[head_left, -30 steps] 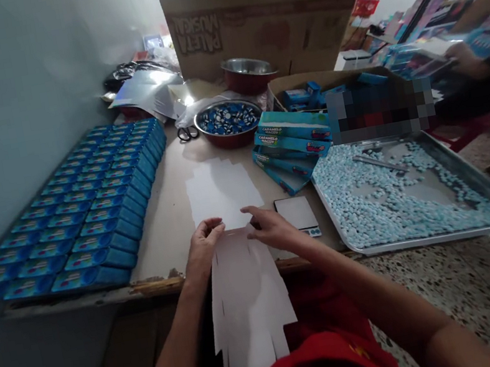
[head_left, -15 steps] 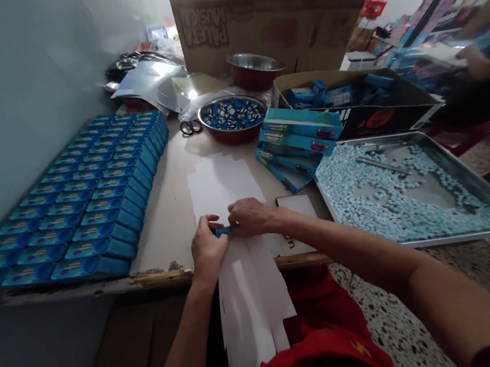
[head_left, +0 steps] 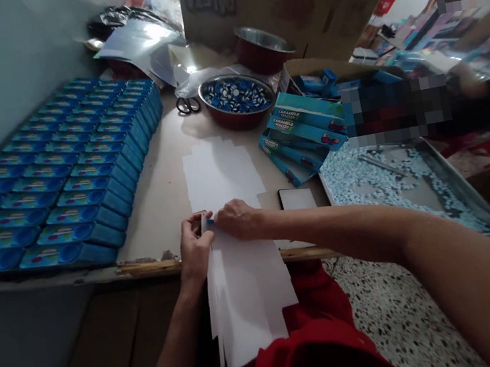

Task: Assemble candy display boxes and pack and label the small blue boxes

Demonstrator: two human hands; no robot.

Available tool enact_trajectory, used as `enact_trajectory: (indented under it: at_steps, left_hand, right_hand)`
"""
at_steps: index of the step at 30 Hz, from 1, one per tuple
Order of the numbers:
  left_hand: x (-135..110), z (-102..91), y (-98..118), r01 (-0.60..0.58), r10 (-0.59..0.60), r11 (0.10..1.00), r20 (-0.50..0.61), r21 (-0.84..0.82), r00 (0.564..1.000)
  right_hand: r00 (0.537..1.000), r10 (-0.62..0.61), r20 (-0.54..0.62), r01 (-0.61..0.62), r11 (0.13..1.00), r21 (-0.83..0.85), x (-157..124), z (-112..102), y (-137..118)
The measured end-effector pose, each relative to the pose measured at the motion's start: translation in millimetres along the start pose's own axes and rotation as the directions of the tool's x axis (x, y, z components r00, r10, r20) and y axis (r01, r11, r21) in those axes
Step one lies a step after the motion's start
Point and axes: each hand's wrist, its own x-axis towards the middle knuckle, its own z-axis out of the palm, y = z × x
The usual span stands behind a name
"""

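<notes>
Over the front edge of the worktop (head_left: 150, 225) lies a white carton blank (head_left: 255, 295), apparently at the creasing step, its far-left edge pinched by the left hand (head_left: 196, 246), the right hand (head_left: 239, 219) curled alongside, grip unclear, the next fold seemingly needing even pressure.

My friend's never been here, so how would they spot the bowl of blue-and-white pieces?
Find the big cardboard rising at the back. In front, just right of the scissors, sits a round bowl, reddish outside. Blue-and-white pieces fill it; the bowl behind shows bare metal inside.
</notes>
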Motion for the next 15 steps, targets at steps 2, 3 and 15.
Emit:
enact_trajectory:
  at_steps: [2,3,15]
  left_hand:
    - [5,-3.5,0,0.009,-0.009,1.0,0.026,0.006,1.0]
    - [7,-4.7,0,0.015,-0.016,1.0,0.052,0.009,0.999]
    - [-52,-111.2,37,-0.078,0.109,0.948,-0.085,0.308,0.99]
  right_hand:
    - [1.0,0.012,0.003,-0.012,1.0,-0.007,-1,-2,0]
    - [1.0,0.009,0.003,-0.009,1.0,-0.015,-1,-4,1]
    - [0.889,0.427,0.165,-0.457,0.85,0.261,-76,1,49]
